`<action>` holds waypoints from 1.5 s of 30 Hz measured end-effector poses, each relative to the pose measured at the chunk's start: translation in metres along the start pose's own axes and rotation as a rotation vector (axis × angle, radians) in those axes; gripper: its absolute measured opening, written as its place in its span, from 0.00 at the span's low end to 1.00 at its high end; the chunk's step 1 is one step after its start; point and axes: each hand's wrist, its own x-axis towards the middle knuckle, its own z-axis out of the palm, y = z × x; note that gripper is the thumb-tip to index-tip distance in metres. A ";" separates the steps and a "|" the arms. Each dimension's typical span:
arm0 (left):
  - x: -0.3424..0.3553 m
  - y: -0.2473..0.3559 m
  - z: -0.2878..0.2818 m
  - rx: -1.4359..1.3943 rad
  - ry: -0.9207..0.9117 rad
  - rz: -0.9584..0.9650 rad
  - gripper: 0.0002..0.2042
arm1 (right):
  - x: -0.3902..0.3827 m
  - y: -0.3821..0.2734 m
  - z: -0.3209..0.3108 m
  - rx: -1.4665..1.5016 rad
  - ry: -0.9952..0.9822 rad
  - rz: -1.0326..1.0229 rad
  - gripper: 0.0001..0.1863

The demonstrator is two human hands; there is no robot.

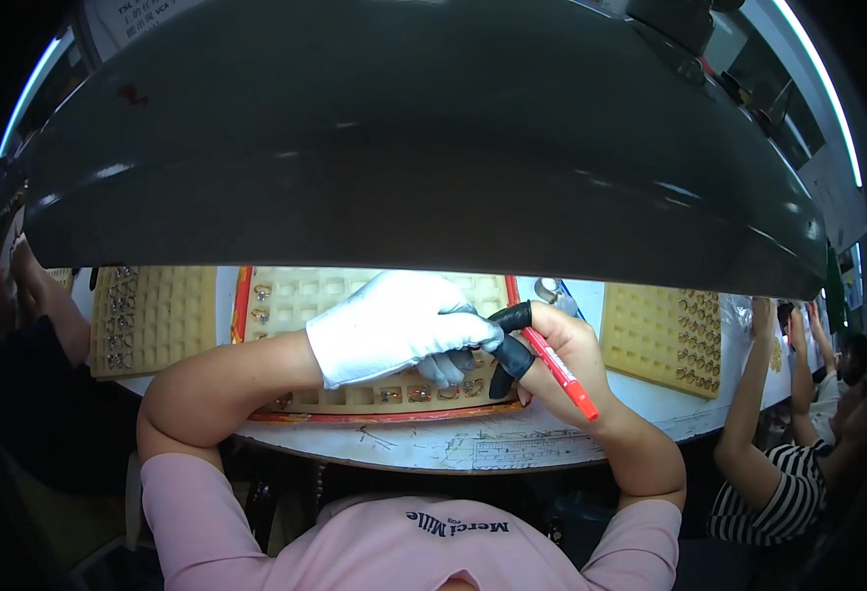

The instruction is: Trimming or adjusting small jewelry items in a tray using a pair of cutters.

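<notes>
My left hand [394, 325], in a white glove with greyish fingertips, is curled over a yellow slotted ring tray [320, 285] with a red border. Its fingertips meet those of my right hand [576, 350]; what is between them is hidden. My right hand wears black finger cots [512, 360] and holds a red marker [573, 390] that slants down to the right across the palm, cap end lowest. Several rings [418, 392] sit in slots along the tray's near edge and left side, below and beside my hands.
Ring trays stand at left [153, 320] and right [655, 340] on the white table [487, 453]. A dark glossy hood [423, 138] overhangs them. A small metal object [548, 292] lies behind my right hand. Co-workers sit at far left [54, 315] and right [768, 492].
</notes>
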 end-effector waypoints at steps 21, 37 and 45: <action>0.009 -0.018 -0.008 -0.363 -0.120 0.012 0.14 | 0.012 0.011 -0.010 0.333 0.049 0.101 0.04; 0.010 -0.022 -0.008 -0.222 -0.092 0.062 0.15 | 0.011 0.010 -0.010 0.312 0.081 0.100 0.05; 0.006 -0.010 -0.006 -0.247 -0.106 -0.013 0.16 | 0.006 0.010 -0.008 0.275 0.034 0.048 0.05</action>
